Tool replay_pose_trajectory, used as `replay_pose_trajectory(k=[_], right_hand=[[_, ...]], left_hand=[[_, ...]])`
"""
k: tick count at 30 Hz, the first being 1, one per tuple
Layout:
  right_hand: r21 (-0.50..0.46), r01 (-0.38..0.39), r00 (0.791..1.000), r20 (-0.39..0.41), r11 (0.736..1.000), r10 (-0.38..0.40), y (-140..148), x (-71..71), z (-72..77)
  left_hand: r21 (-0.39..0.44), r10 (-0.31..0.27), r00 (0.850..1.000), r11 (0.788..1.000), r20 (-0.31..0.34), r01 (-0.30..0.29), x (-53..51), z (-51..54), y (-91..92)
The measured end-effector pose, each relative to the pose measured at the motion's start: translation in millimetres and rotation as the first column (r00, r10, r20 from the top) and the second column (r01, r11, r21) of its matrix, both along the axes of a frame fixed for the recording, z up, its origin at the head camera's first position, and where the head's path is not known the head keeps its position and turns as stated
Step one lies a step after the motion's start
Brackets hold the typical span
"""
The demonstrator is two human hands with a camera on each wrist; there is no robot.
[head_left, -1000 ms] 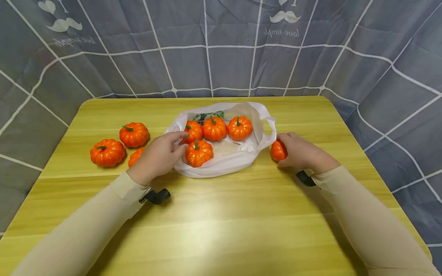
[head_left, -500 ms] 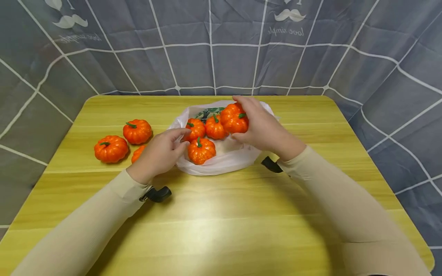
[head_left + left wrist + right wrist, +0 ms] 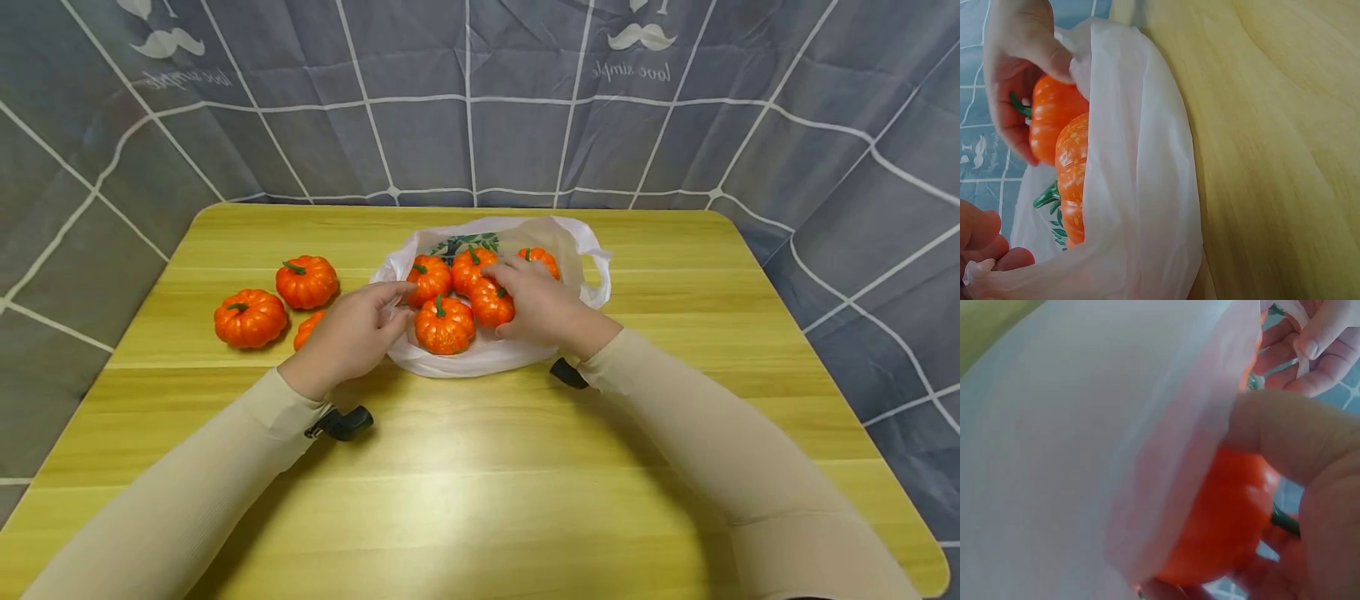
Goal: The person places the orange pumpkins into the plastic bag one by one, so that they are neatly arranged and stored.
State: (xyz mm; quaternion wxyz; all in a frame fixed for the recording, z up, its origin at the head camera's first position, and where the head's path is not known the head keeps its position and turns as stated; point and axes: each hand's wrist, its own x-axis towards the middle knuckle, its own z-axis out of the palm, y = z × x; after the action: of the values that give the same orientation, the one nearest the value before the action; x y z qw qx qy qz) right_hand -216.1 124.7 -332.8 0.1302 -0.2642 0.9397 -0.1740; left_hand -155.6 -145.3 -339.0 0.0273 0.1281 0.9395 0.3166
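A white plastic bag (image 3: 504, 357) lies with its mouth open in the middle of the table. My left hand (image 3: 348, 337) pinches its left rim between thumb and fingers; the pinched plastic (image 3: 982, 265) shows in the left wrist view. My right hand (image 3: 543, 308) is in the bag's mouth and grips a small orange pumpkin (image 3: 491, 304) with a green stem. In the right wrist view this pumpkin (image 3: 1222, 525) sits between thumb and fingers, partly behind the plastic. Several other pumpkins lie in the bag, including a front one (image 3: 444, 327) and a rear right one (image 3: 542, 260), partly covered by my right hand.
Left of the bag, three more pumpkins rest on the wooden table (image 3: 465, 467): a rear one (image 3: 307, 282), a left one (image 3: 250, 318), and one (image 3: 306, 327) partly hidden by my left hand. A bag handle (image 3: 597, 279) stands out on the right. A grey checked curtain (image 3: 517, 150) surrounds the table.
My right hand has brought a pumpkin from the table right of the bag over the opening, then down among the others. My left hand stays at the left rim.
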Motion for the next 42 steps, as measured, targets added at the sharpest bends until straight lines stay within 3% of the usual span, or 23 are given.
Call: replay_pose_trajectory(k=[5,14,21,30,34,39,42], right_hand=[[0.021,-0.031,0.999,0.013,0.999,0.031,-1,2.6,-8.2],[-0.039,-0.070,0.997,-0.037,0.997,0.068,-3,6.5,-25.9],[-0.017,-0.004,1.000,-0.013,1.000,0.004,-1,9.8,-27.4],[-0.034,-0.060,0.998,-0.006,0.998,0.060,-12,12.0,-25.4],[-0.113,-0.027,1.000,-0.015,0.993,0.025,-8,10.0,-18.2],[-0.253,0.046,0.994,-0.080,0.966,-0.069,8,0.2,-7.0],[-0.270,0.092,0.987,-0.099,0.959,-0.123,16,-5.0,-1.3]], left_hand=[[-0.002,-0.005,1.000,1.000,0.003,0.005,0.5,0.0,1.7],[-0.003,-0.028,0.999,1.000,0.037,0.028,-0.6,1.3,5.2],[0.011,-0.041,0.998,0.999,0.045,0.040,-4.0,3.1,9.8],[-0.016,-0.003,0.997,1.000,0.071,0.004,5.8,7.4,-4.0],[-0.029,-0.005,0.999,1.000,0.037,0.006,5.9,7.3,-8.6],[-0.034,-0.017,1.000,0.999,0.005,0.017,3.1,7.5,-8.6],[-0.032,-0.014,1.000,0.999,0.008,0.014,3.4,10.1,-9.3]])
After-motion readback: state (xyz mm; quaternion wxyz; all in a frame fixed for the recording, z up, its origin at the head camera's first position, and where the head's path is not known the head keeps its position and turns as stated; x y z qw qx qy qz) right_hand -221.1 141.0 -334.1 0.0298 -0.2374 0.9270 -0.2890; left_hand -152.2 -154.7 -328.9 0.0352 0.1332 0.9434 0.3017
